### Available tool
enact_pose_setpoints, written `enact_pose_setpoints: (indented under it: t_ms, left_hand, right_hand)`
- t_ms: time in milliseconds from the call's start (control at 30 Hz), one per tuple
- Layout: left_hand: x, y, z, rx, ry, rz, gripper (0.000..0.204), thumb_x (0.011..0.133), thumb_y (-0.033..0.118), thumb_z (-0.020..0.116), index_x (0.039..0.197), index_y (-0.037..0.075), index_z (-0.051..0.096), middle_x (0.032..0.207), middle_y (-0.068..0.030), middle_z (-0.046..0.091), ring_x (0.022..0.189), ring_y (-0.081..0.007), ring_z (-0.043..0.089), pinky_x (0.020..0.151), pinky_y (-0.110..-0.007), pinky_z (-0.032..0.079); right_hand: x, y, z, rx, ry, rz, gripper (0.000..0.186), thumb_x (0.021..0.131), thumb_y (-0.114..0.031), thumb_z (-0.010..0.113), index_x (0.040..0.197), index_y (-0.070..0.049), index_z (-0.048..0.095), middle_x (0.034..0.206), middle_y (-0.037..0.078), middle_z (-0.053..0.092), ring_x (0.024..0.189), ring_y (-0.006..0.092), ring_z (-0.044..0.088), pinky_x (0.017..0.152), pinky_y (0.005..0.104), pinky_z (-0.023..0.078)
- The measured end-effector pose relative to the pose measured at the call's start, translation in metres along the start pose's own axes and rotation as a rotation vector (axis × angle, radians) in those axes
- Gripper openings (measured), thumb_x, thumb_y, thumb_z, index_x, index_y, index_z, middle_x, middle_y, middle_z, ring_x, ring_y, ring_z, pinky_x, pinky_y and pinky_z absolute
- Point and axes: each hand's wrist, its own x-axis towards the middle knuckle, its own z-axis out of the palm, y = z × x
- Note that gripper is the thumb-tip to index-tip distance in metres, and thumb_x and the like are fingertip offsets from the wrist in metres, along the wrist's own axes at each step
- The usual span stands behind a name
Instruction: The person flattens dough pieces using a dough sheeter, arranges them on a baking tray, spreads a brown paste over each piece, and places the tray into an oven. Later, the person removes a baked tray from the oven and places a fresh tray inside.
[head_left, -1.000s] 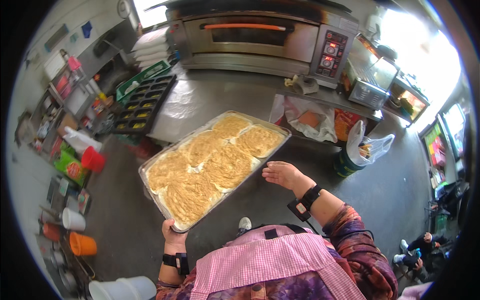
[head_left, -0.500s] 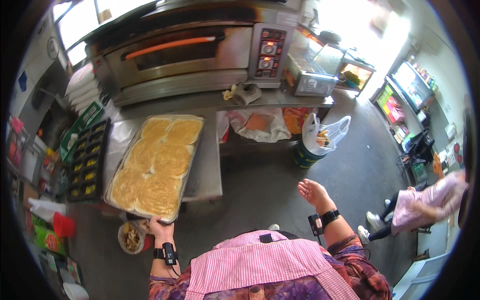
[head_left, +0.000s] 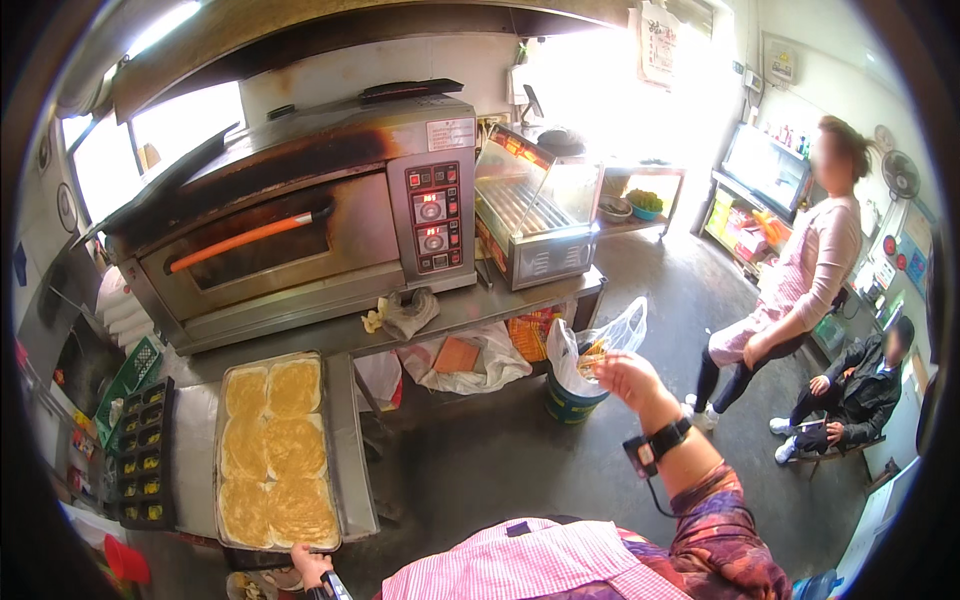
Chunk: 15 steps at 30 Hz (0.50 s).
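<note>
Well ahead of your left hand stands the wide, scorched stainless-steel oven, and nearer, just past the fingers, the grey metal worktop. The shallow rectangular metal baking tray lies over that worktop, stretching forward from the same hand. Ahead and to that hand's left, just beside the tray, is the black multi-cup baking mould (some cups hold something yellow). Six soft, golden-brown-topped pale slabs fill the tray. Your left hand is clamped on its near rim, by the right corner; your right hand is raised well off to the right, fingers loosely curled, nothing visible in it. The step in hand looks like settling the tray on the worktop, though I cannot tell whether it rests flat. The next move seems to call for a level corner, clearance from the mould, and release only once the worktop bears the weight.
</note>
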Motion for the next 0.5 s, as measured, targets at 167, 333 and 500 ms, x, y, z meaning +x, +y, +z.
enact_pose_setpoints:
  t_ms: [167, 333, 500]
  left_hand:
    - [-0.016, 0.003, 0.017, 0.036, 0.015, 0.331, 0.022, 0.076, 0.029, 0.057, 0.082, 0.016, 0.040, 0.085, 0.0003, 0.041, 0.075, -0.0158, 0.038, 0.069, -0.030, 0.033]
    - [-0.073, 0.037, 0.064, -0.226, -0.160, 0.406, 0.012, 0.082, 0.017, 0.055, 0.090, 0.009, 0.053, 0.093, -0.0045, 0.054, 0.081, -0.0190, 0.051, 0.071, -0.031, 0.044]
    - [-0.073, 0.077, 0.126, -0.347, -0.243, 0.386, 0.015, 0.084, 0.013, 0.054, 0.096, 0.004, 0.058, 0.098, -0.0093, 0.061, 0.087, -0.0236, 0.057, 0.076, -0.035, 0.049]
  right_hand:
    - [0.074, -0.108, 0.054, -0.137, -0.070, -0.352, 0.024, 0.087, -0.007, 0.060, 0.110, -0.001, 0.055, 0.095, 0.011, 0.067, 0.080, 0.0198, 0.067, 0.072, 0.0317, 0.057]
    - [0.140, -0.196, 0.129, -0.261, -0.083, -0.752, 0.028, 0.087, -0.009, 0.060, 0.112, 0.002, 0.056, 0.097, 0.012, 0.066, 0.082, 0.0166, 0.065, 0.074, 0.0272, 0.053]
    - [0.188, -0.267, 0.201, -0.402, -0.069, -0.980, 0.034, 0.086, -0.009, 0.055, 0.118, 0.004, 0.056, 0.101, 0.012, 0.065, 0.085, 0.0176, 0.065, 0.076, 0.0268, 0.052]
